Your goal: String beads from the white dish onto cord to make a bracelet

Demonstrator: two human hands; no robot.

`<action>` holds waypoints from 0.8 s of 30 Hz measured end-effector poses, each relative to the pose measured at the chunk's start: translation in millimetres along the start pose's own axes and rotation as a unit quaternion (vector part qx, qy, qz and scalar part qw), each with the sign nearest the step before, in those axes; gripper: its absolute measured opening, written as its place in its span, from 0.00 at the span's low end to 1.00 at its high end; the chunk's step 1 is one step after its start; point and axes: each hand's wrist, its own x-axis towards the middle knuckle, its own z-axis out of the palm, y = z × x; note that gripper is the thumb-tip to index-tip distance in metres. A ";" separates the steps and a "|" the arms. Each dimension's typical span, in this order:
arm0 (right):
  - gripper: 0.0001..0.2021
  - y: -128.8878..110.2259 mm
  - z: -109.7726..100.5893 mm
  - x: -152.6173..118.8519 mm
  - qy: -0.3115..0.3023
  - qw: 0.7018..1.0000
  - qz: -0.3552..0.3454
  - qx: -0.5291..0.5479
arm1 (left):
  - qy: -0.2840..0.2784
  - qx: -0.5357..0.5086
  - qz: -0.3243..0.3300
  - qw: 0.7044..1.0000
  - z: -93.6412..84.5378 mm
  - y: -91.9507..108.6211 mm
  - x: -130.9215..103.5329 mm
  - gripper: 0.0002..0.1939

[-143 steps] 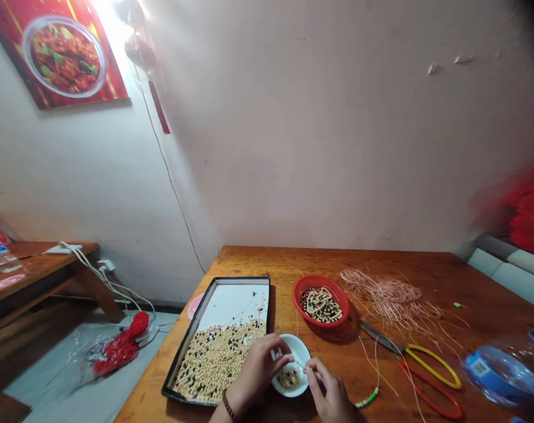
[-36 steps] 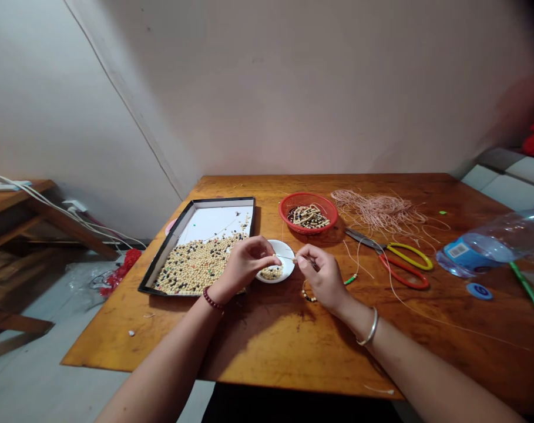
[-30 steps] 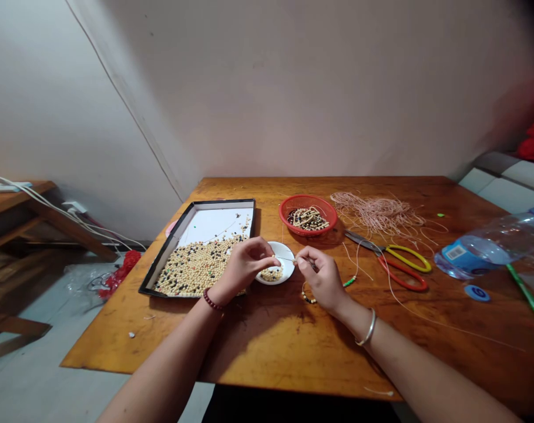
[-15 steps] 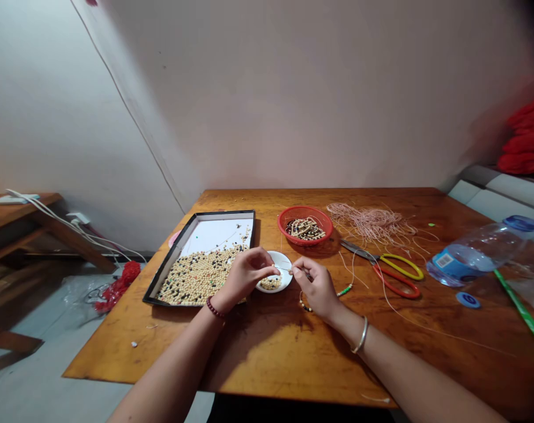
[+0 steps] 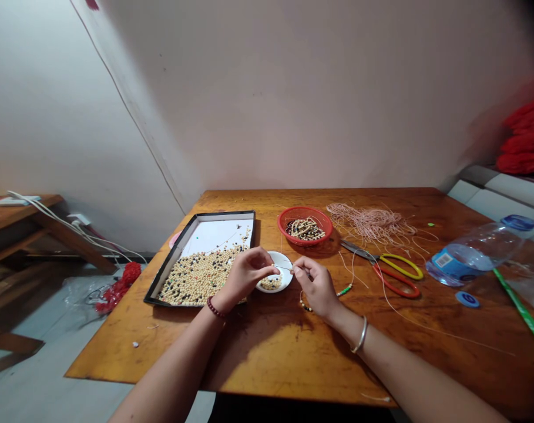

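Thin thread runs above the white dish, strung between the two grips. Right grip: thumb and forefinger clamped on the thread's right part. Left grip: thumb and forefinger close together at its left part; cannot tell if they are clamped on thread or a bead.

Counts, on the counter: one dish, small heap of beads inside. One black-rimmed tray, left of the left grip, beads past counting. One red basket, beyond the dish, strung beads in it. One tangle of pink string. One pair of scissors, handles yellow and red. One bottle, lying tilted; one blue disc near it.
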 end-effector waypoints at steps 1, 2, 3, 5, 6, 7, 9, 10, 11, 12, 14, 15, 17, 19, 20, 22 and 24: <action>0.10 0.2 0.1 0.0 0.001 1.000 -0.001 -0.002 | 0.000 0.003 -0.001 1.000 0.0 0.2 0.0 0.14; 0.10 0.4 0.1 0.0 0.002 1.000 -0.003 -0.004 | 0.000 0.005 -0.001 1.000 0.0 0.5 0.0 0.14; 0.10 0.5 0.2 -0.2 0.003 1.000 -0.004 -0.006 | 0.001 0.007 -0.002 1.000 -0.1 1.0 0.0 0.14; 0.10 0.6 0.4 -0.6 0.003 1.000 -0.006 -0.008 | 0.000 0.012 -0.002 1.000 -0.4 2.0 0.1 0.14; 0.10 0.4 0.5 -0.8 0.002 1.000 -0.005 -0.008 | -0.001 0.014 -0.001 1.000 -0.5 2.6 0.1 0.14; 0.10 0.1 0.5 -0.9 0.001 1.000 -0.004 -0.008 | -0.001 0.015 -0.001 1.000 -0.7 3.2 0.2 0.14; 0.10 -0.6 0.7 -1.0 0.000 1.000 -0.001 -0.004 | -0.001 0.014 -0.001 1.000 -0.8 4.4 0.3 0.14; 0.10 -1.0 0.7 -0.9 -0.001 1.000 0.001 -0.003 | -0.003 0.014 -0.002 1.000 -0.7 5.0 0.3 0.14; 0.10 -1.3 0.8 -0.8 -0.003 1.000 0.002 -0.002 | -0.004 0.015 -0.003 1.000 -0.6 5.5 0.3 0.14; 0.10 -1.4 0.9 -0.7 -0.005 1.000 0.002 -0.001 | -0.006 0.017 -0.005 1.000 -0.4 5.9 0.3 0.14; 0.10 -1.1 1.7 -0.8 -0.012 1.000 0.003 0.000 | -0.013 0.020 -0.010 1.000 0.0 6.4 -0.1 0.14; 0.10 -0.7 2.4 -1.0 -0.016 1.000 0.005 0.002 | -0.017 0.020 -0.013 1.000 0.2 6.4 -0.4 0.14; 0.11 0.9 4.6 -1.8 -0.025 1.000 0.014 0.004 | -0.026 0.021 -0.017 0.999 0.3 5.7 -1.3 0.14; 0.12 2.8 7.7 -2.7 -0.032 0.999 0.022 0.007 | -0.035 0.032 -0.019 0.999 0.2 4.4 -2.4 0.15; 0.12 3.6 9.3 -3.1 -0.037 0.999 0.023 0.009 | -0.036 0.040 -0.018 0.998 0.1 3.5 -2.9 0.15; 0.13 4.5 12.5 -3.7 -0.045 0.999 0.023 0.020 | -0.042 0.048 -0.017 0.998 -0.2 1.8 -3.8 0.15; 0.13 4.2 14.7 -4.1 -0.053 0.998 0.023 0.033 | -0.049 0.056 -0.012 0.997 -0.2 0.6 -4.6 0.15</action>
